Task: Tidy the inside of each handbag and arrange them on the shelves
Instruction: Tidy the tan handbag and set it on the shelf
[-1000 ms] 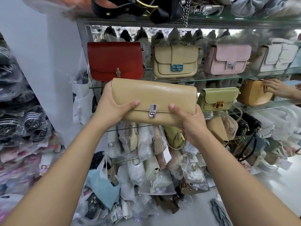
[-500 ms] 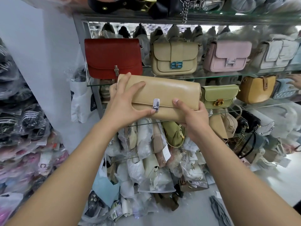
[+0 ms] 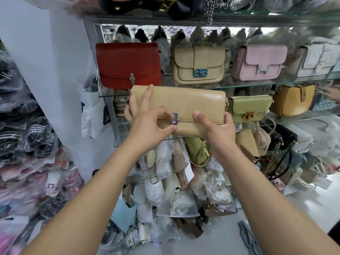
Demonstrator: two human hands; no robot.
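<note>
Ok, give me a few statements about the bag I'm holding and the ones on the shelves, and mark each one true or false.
1. Both hands are on the beige clutch. True: the left hand and the right hand both hold it.
2. The left hand pinches the clutch's silver clasp. True.
3. The red bag shares a shelf with the green bag. False: the red bag stands on the upper glass shelf, one level above the green bag.
4. The green bag has a silver clasp. False: it has a gold clasp.
5. The pink bag stands on the same shelf as the red bag. True.
</note>
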